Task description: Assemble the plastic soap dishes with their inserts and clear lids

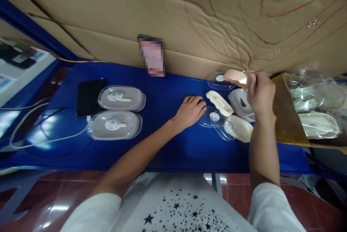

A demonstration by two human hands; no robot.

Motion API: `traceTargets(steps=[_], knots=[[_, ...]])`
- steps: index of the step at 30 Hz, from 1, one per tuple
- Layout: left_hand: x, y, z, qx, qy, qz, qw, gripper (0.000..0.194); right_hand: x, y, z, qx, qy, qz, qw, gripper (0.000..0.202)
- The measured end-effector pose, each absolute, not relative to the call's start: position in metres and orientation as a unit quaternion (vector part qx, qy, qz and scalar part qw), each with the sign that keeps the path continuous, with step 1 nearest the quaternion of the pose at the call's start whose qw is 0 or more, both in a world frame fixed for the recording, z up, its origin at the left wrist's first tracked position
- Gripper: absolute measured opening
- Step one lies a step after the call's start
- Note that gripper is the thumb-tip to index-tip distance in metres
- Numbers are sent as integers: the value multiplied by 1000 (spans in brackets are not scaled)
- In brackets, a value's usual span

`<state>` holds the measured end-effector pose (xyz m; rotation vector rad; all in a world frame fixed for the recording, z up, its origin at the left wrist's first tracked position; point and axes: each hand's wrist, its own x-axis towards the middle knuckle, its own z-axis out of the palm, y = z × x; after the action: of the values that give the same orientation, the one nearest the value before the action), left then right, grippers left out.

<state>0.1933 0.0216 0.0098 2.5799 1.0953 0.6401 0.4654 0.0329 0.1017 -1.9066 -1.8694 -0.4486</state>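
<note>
My right hand (261, 92) is raised at the right side of the blue table, its fingers closed on a thin peach-coloured curved piece (235, 76). My left hand (191, 112) rests palm down with fingers apart, the fingertips at the edge of a clear plastic lid (207, 117). Between the hands lies a cream wavy-edged insert (220, 103). A cream oval dish (241, 129) with a round label sits nearer me. Partly behind my right arm is a greyish-white oval dish (240, 102) with a dark opening. Another clear lid (214, 85) lies at the back.
Two lidded oval boxes (121, 98) with round labels stand at the left, beside a black device (88, 98) with cables. A phone (153, 56) leans on the cardboard wall (108, 15). At the right, a carton (287, 116) holds several plastic-wrapped pale green dishes (320, 125).
</note>
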Motion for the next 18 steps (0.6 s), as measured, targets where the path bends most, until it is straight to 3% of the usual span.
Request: traceTargets(steps=[4, 8, 13, 18], knots=[[160, -1, 42, 875, 404, 250, 95, 26, 487, 34, 99, -675, -696, -198, 144, 44], [81, -41, 60, 810, 489, 315, 71, 27, 496, 29, 93, -644, -743, -156, 94, 39], [-11, -81, 42, 725, 608, 324, -9, 31, 464, 23, 99, -615, -767, -136, 118, 31], [-36, -93, 19, 690, 644, 329, -31, 36, 360, 40, 95, -455, -880, -40, 131, 33]])
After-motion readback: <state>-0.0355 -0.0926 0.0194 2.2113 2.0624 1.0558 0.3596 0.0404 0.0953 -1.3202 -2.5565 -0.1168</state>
